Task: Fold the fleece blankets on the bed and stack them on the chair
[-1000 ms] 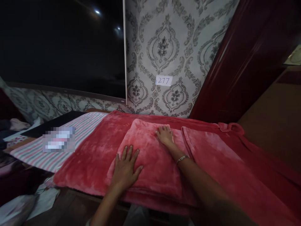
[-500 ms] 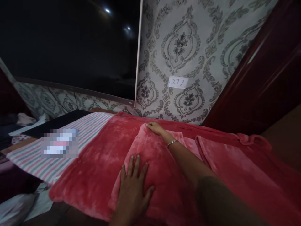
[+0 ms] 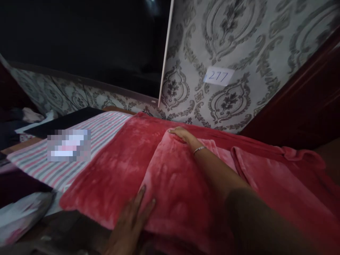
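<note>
A plush red blanket (image 3: 114, 159) lies spread out, with a folded-over flap (image 3: 175, 177) across its middle. At the flap's far corner, my right hand (image 3: 183, 134) pinches the folded edge between thumb and fingers; a thin silver bracelet (image 3: 199, 149) circles that wrist. Lower down, by the flap's near left edge, my left hand (image 3: 129, 223) has its fingers apart and stretched out, holding nothing. Its fingertips are over the blanket; whether they press on it is unclear. My right forearm covers part of the flap.
A striped cloth (image 3: 71, 152) lies left of the blanket, with a blurred-out item on it. Behind are a large dark screen (image 3: 87, 46) and patterned wallpaper bearing a paper marked 277 (image 3: 219, 76). Dark red wood (image 3: 300, 95) slants at right. A plastic bag (image 3: 23, 216) sits lower left.
My left hand has slid toward me and to the left, its fingers no longer flat on the flap's middle. The right hand keeps the far corner. The camera view has shifted.
</note>
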`<state>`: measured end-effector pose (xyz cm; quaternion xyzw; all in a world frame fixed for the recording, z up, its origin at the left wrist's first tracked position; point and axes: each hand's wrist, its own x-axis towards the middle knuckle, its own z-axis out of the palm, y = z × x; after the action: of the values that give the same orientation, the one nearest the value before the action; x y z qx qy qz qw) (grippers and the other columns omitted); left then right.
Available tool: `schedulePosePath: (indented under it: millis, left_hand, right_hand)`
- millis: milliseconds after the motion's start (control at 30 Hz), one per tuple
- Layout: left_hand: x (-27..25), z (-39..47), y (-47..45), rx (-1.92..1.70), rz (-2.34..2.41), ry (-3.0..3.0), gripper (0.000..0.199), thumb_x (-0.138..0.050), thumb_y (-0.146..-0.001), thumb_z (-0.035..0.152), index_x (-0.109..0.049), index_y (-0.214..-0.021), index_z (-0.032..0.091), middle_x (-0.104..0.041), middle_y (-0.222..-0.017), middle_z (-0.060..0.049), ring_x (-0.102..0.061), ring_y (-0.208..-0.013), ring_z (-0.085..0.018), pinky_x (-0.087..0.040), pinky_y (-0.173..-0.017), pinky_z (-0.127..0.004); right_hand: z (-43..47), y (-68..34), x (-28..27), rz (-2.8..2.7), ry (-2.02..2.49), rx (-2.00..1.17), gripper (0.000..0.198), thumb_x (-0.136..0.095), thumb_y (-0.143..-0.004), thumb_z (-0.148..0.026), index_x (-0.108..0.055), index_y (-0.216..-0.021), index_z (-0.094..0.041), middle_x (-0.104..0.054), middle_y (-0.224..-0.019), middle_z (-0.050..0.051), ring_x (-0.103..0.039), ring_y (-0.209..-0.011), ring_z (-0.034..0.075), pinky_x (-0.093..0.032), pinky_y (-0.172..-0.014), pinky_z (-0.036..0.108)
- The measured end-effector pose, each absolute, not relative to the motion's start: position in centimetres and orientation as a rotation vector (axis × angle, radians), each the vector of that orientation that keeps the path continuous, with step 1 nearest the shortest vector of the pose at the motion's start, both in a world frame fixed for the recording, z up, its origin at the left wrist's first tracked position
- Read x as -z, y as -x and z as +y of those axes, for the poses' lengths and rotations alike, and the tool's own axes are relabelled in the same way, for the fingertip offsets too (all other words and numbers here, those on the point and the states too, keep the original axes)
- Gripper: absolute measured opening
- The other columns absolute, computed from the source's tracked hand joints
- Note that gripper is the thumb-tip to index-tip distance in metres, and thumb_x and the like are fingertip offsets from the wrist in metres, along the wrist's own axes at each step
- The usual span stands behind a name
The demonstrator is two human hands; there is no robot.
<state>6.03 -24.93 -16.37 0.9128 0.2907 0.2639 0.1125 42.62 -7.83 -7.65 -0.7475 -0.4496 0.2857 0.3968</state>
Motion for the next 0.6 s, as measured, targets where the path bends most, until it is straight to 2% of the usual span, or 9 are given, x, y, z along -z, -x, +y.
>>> schedulePosePath:
  millis: [167,300,367,500,600]
  left_hand:
    - [16.2,-24.7,-6.3,-0.759,0.906,-2.617,0.074,-0.048,-0.090,0.015,-0.029,-0.158,0.034,-0.044,-0.157,-0.010,-0.052,-0.137,-0.029,-0.051,-0.108,-0.048]
    - [15.3,-25.0,-6.8,-0.753,0.862,-2.519,0.074,-0.047,-0.088,0.013,-0.028,-0.158,0.027,-0.036,-0.161,-0.013,-0.044,-0.144,-0.029,-0.045,-0.113,-0.048]
    - [14.8,-25.3,-6.8,-0.843,0.861,-2.444,0.072,-0.049,-0.089,0.014,-0.028,-0.156,0.026,-0.038,-0.159,-0.013,-0.040,-0.145,-0.028,-0.043,-0.115,-0.048]
    - [15.0,-26.3,-6.5,-1.054,0.922,-2.318,0.060,-0.052,-0.088,0.019,-0.039,-0.146,0.023,-0.050,-0.145,-0.014,-0.046,-0.139,-0.028,-0.043,-0.114,-0.050]
    - [15.5,-27.0,-6.5,-1.115,0.994,-2.260,0.049,-0.053,-0.088,0.021,-0.045,-0.137,0.022,-0.054,-0.138,-0.014,-0.051,-0.133,-0.028,-0.044,-0.111,-0.049]
  right_hand:
    - [-8.3,-42.6,8.3,-0.995,1.852,-0.774,0.024,-0.074,-0.081,-0.026,-0.054,-0.068,-0.019,-0.049,-0.057,-0.007,-0.046,-0.054,0.007,-0.043,-0.051,0.017]
    - [-9.1,-42.8,8.6,-0.963,1.840,-0.788,0.029,-0.071,-0.084,-0.022,-0.052,-0.063,-0.019,-0.045,-0.057,-0.007,-0.044,-0.055,0.008,-0.043,-0.053,0.018]
    - [-9.4,-42.8,8.7,-0.960,1.827,-0.794,0.030,-0.069,-0.086,-0.019,-0.050,-0.063,-0.019,-0.044,-0.057,-0.007,-0.044,-0.055,0.007,-0.044,-0.053,0.017]
    - [-9.7,-42.8,9.1,-0.945,1.786,-0.798,0.030,-0.070,-0.086,-0.015,-0.050,-0.064,-0.018,-0.048,-0.059,-0.006,-0.048,-0.056,0.006,-0.046,-0.055,0.015]
    - [-9.8,-42.9,9.4,-0.931,1.783,-0.796,0.024,-0.069,-0.087,-0.014,-0.055,-0.067,-0.017,-0.053,-0.062,-0.004,-0.050,-0.057,0.006,-0.048,-0.056,0.016]
